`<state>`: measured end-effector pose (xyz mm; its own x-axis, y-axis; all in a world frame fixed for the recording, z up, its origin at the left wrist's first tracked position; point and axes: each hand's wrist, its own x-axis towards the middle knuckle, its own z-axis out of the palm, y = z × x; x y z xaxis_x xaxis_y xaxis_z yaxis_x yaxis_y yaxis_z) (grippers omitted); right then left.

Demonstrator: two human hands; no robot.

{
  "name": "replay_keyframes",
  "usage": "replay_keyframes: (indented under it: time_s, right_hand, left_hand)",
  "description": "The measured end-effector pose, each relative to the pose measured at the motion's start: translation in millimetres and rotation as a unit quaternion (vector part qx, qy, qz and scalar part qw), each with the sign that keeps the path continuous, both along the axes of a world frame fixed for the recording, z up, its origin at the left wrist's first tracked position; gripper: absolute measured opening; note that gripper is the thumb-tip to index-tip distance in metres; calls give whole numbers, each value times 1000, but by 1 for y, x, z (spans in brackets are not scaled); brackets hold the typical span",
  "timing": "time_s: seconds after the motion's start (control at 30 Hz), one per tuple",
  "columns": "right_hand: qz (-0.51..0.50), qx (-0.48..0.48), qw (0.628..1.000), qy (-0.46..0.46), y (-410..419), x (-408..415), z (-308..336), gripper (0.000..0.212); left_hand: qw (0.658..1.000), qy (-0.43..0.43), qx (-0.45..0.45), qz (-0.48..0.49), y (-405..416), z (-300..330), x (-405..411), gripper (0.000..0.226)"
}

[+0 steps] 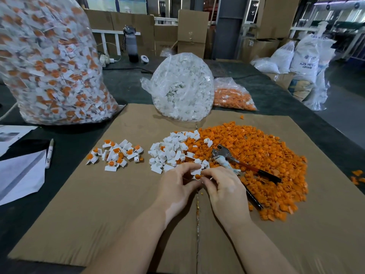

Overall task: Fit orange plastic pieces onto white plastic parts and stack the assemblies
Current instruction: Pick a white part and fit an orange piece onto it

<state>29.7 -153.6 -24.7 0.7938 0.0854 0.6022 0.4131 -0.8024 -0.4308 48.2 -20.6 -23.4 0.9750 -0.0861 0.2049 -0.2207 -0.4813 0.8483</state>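
Note:
Both hands meet over the cardboard sheet (118, 204). My left hand (175, 186) and my right hand (223, 186) pinch one small white part with an orange piece (197, 176) between their fingertips. Just beyond them lies a pile of loose white parts (169, 153). A big heap of orange pieces (266, 155) spreads to the right. A smaller pile of fitted white-and-orange assemblies (116, 154) lies to the left.
Pliers (233, 159) with dark handles rest on the orange heap by my right hand. Behind stand a bag of white parts (183, 86), a bag of orange pieces (233, 95) and a large bag of assemblies (49, 62). Papers and a marker (49, 153) lie left.

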Motion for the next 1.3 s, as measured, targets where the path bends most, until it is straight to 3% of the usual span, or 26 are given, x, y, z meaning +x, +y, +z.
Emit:
replay_keyframes:
  time_s: [0.43, 0.6, 0.7, 0.83, 1.0, 1.1, 1.3]
  right_hand:
    - [8, 13, 1000, -23, 0, 0, 0, 5]
    - [-58, 23, 997, -43, -1, 2, -3, 7]
    - [-123, -9, 992, -34, -2, 3, -5, 15]
    - [-192, -40, 980, -23, 0, 5, -8, 23]
    - [-220, -65, 973, -12, 2, 6, -10, 26]
    - [-222, -66, 973, -3, 2, 6, -11, 26]
    - [-229, -81, 970, -1, 3, 6, -10, 29]
  left_hand:
    - [1000, -15, 5, 9, -1, 0, -3, 31]
    - [996, 12, -71, 59, -2, 1, -4, 22]
    - [990, -14, -96, 105, 1, 3, -5, 20]
    - [977, -42, -53, 201, 24, 4, 2, 19]
    - [943, -42, 96, 317, 64, 1, 20, 19]
    - [931, -20, 152, 330, 75, -3, 25, 25]
    - [925, 5, 181, 335, 74, -3, 25, 41]
